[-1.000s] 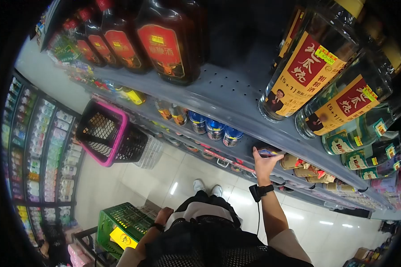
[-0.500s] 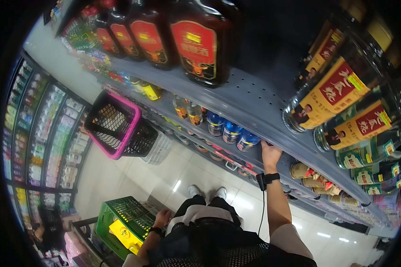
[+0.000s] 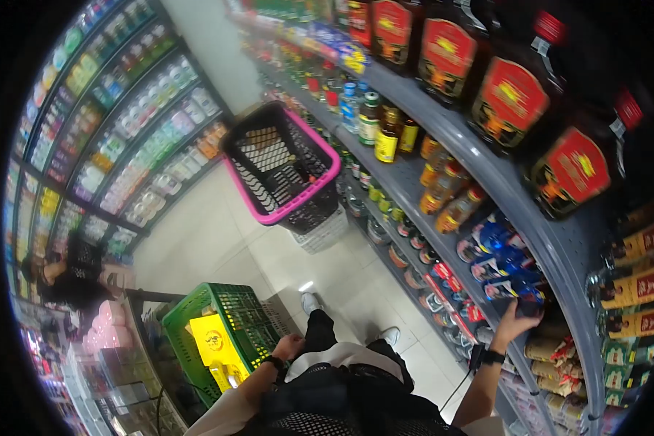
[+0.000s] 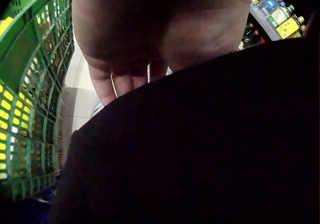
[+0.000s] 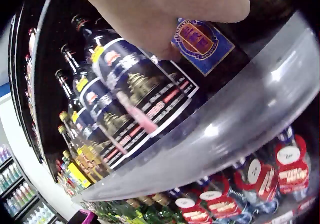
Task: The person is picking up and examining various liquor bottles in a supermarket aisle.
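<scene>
My right hand (image 3: 512, 325) reaches into the middle shelf and grips a dark bottle (image 3: 532, 304). In the right wrist view, a blue and gold label (image 5: 202, 43) on this bottle shows below my hand (image 5: 170, 8); most of its body is hidden. Right beside it stands a row of blue-labelled bottles (image 3: 503, 263), whose labels (image 5: 130, 76) carry a tower picture. Low by my body, my left hand (image 3: 289, 347) hangs loosely with nothing in it, close to the rim of a green basket (image 3: 229, 305). Yellow packages (image 3: 214, 341) lie inside that basket.
A black shopping basket with a pink rim (image 3: 320, 182) stands on a white crate (image 3: 323, 234) in the aisle. Large red-labelled bottles (image 3: 512, 94) line the shelf above. Brown jars (image 3: 556, 374) stand beyond my right hand. Another person (image 3: 73, 272) is at the left.
The head view has swung left along the aisle. My right hand, with the dark bottle, has shifted from near the brown jars to beside the blue-labelled bottles. The left hand stays by the green basket.
</scene>
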A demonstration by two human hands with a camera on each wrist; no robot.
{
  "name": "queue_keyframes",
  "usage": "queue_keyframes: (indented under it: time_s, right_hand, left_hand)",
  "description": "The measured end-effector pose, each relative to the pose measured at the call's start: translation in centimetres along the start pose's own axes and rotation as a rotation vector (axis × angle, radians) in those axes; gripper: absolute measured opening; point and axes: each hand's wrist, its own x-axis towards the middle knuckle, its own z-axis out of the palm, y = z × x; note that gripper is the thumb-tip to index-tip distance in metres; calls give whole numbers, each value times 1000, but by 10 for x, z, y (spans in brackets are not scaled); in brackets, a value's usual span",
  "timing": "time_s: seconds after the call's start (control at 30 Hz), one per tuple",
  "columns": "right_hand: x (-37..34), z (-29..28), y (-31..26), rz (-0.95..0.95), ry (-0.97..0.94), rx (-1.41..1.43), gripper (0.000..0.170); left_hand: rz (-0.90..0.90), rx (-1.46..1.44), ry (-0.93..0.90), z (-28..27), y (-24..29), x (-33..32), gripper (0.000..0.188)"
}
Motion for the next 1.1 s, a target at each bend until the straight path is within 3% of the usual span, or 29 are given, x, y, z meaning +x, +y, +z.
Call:
queue_keyframes:
  time_s: [0.1, 0.2, 0.33, 0.37, 0.43, 0.53, 0.57, 0.63, 0.67, 0.83, 0.97, 1.1]
  right_hand:
    - [-65, -3, -43, 100, 135, -59, 72]
    - [-141, 31, -105, 143, 164, 139, 67]
    - [-247, 110, -171, 100, -99, 212, 59]
    - [-266, 127, -199, 109, -229, 241, 58]
    - [-304, 166, -236, 135, -468, 328, 54]
    - [-352, 225, -273, 34, -771, 380, 42]
    - [-364, 237, -292, 33, -774, 379, 42]
    - [-387, 259, -327, 2, -978, 461, 33]
    - [-396, 267, -343, -3, -982, 461, 33]
    - [-425, 304, -402, -165, -1249, 443, 26]
    - [-437, 361, -434, -262, -1271, 451, 24]
    - [-436, 428, -465, -221, -1309, 442, 22]
  left_hand:
    - [12, -38, -4, -26, -36, 16, 43]
    - [43, -51, -38, -71, -70, 39, 45]
    - [0, -67, 20, -156, -122, 81, 43]
    - [83, -80, 201, -165, -150, 96, 37]
    - [76, -37, 284, -211, -179, 106, 37]
    - [39, 198, 571, -271, -188, 98, 52]
    - [-53, 172, 525, -276, -215, 108, 66]
    - [-140, 202, 545, -287, -231, 101, 67]
    - [-224, 233, 565, -292, -237, 99, 69]
    - [-284, 225, 432, -313, -251, 91, 67]
    - [-280, 228, 379, -321, -254, 87, 66]
    - [-310, 229, 357, -331, -242, 88, 64]
